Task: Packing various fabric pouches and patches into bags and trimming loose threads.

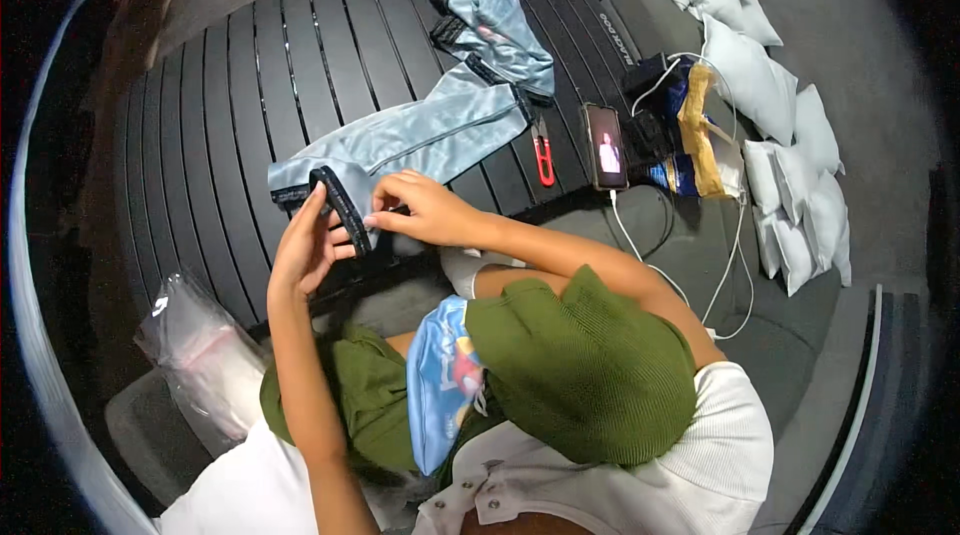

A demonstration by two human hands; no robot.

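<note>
Though edge-close, band [343, 208] beside bare slats [217, 155].

Red-handled metal snips [544, 157] are lying on a black slatted table [190, 155], between pale-blue satiny cloth [430, 135] and a black rectangular phone [606, 150].

The person wears a white short-sleeved top [715, 445], its fabric finely ribbed in close lines over the right shoulder and brighter, nearly washed out, at the left sleeve [235, 490]; down the front runs a white placket [480, 500] set with a few small round fasteners [493, 504] that look darker than the cloth. Below are loose olive-green shorts [600, 375], knitted in narrow ribs over the right leg and creased into soft folds over the left. A white sock [461, 270] covers one foot, while both forearms are bare of sleeves and the slender-fingered left hand [312, 247] and right hand [430, 210] are ungloved.
</note>
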